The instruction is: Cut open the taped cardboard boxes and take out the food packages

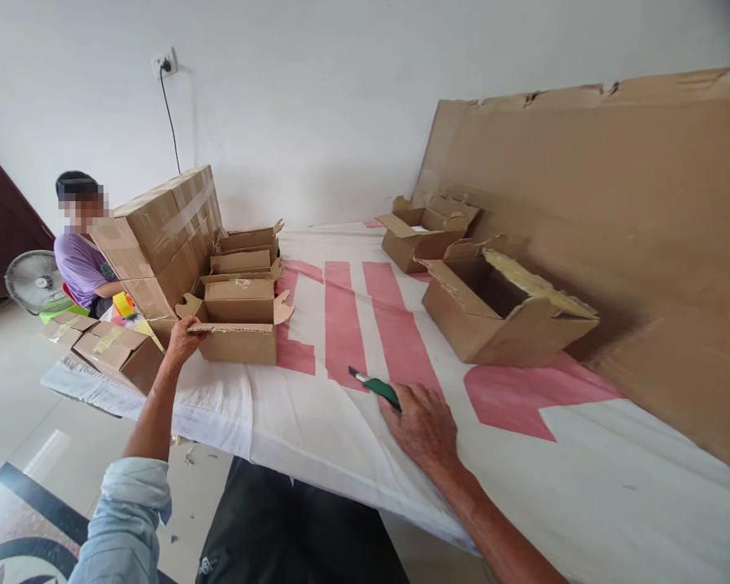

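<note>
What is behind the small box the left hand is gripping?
Behind the small box held by the left hand, more open small boxes line up toward the wall. Their insides are hidden.

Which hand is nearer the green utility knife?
Right. The right hand rests on the green utility knife; the left hand is far left, gripping a small open box.

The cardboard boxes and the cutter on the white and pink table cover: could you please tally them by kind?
Small open brown cardboard boxes at the left hand: 3
Larger open brown cardboard boxes by the leaning cardboard sheet: 2
Green-handled cutter under the right hand: 1
Total: 6
</note>
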{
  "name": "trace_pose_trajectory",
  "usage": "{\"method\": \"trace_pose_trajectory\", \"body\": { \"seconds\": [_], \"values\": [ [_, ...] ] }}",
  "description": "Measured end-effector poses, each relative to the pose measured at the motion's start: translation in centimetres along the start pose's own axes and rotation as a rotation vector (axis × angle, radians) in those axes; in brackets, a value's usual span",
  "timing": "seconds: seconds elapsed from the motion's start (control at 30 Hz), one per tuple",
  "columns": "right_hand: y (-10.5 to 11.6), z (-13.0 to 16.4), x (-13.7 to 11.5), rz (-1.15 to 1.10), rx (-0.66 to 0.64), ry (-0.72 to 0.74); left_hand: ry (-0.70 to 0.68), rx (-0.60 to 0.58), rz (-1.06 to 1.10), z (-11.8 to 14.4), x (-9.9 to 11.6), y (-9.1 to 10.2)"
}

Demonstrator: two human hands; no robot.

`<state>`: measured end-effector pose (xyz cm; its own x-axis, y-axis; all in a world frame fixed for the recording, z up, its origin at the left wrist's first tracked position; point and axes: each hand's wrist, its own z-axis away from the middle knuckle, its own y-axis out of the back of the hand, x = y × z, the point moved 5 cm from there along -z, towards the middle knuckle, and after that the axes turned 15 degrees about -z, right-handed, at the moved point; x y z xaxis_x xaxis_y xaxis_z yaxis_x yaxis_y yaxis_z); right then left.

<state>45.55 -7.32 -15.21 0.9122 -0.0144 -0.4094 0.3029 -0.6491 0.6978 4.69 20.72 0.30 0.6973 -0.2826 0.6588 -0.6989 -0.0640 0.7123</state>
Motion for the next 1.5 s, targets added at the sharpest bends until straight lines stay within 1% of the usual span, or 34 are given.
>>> {"method": "trace_pose_trajectory", "body": {
  "seconds": [0.17,0.27,0.33,0.4,0.43,0.5,0.57,0.63,0.7,0.83,0.9,0.93,1.03,1.13,1.2,1.3,1.4,1.5],
  "values": [
    [0.1,0.0,-0.2,0.006,0.040,0.037,-0.020,-0.010,0.143,0.3,-0.3,0.7],
    [0.0,0.0,-0.1,0.001,0.047,0.039,0.008,0.033,0.266,1.7,-1.4,1.2],
    [-0.1,0.0,0.0,0.002,0.041,0.046,0.054,0.080,0.354,3.4,-2.5,1.4],
    [-0.2,0.0,0.0,0.011,0.033,0.051,0.114,0.105,0.449,5.7,-3.7,1.2],
    [-0.2,0.0,0.0,0.016,0.030,0.052,0.142,0.098,0.499,6.9,-4.1,1.0],
    [-0.2,0.0,0.0,0.024,0.030,0.054,0.181,0.032,0.605,9.4,-4.3,0.1],
    [-0.1,0.1,-0.1,0.027,0.041,0.058,0.191,-0.079,0.710,11.6,-3.7,-0.9],
    [0.0,0.1,-0.2,0.034,0.055,0.066,0.182,-0.191,0.797,13.4,-2.5,-1.9],
    [0.1,0.2,-0.3,0.043,0.058,0.072,0.165,-0.274,0.862,14.7,-1.1,-2.5],
    [0.0,0.3,-0.2,0.068,0.047,0.074,0.064,-0.439,1.076,16.4,2.5,-3.2],
    [-0.1,0.3,-0.2,0.072,0.045,0.084,0.010,-0.490,1.174,16.8,4.0,-3.1],
    [-0.1,0.3,-0.2,0.069,0.044,0.088,-0.005,-0.495,1.194,16.9,4.5,-3.0],
    [-0.2,0.3,-0.1,0.057,0.042,0.082,-0.008,-0.486,1.185,17.1,5.1,-2.8],
    [-0.2,0.3,0.0,0.049,0.053,0.083,0.025,-0.469,1.098,17.4,4.7,-2.6],
    [-0.2,0.3,-0.1,0.043,0.063,0.107,0.066,-0.460,0.985,17.6,4.0,-2.7],
    [-0.2,0.2,-0.1,0.033,0.075,0.119,0.156,-0.404,0.714,17.4,2.4,-2.9],
    [-0.3,0.1,0.0,0.022,0.075,0.092,0.219,-0.322,0.519,16.1,1.1,-3.6],
    [-0.4,0.0,-0.1,0.011,0.066,0.078,0.248,-0.287,0.445,13.6,0.7,-5.4]
  ]
}}
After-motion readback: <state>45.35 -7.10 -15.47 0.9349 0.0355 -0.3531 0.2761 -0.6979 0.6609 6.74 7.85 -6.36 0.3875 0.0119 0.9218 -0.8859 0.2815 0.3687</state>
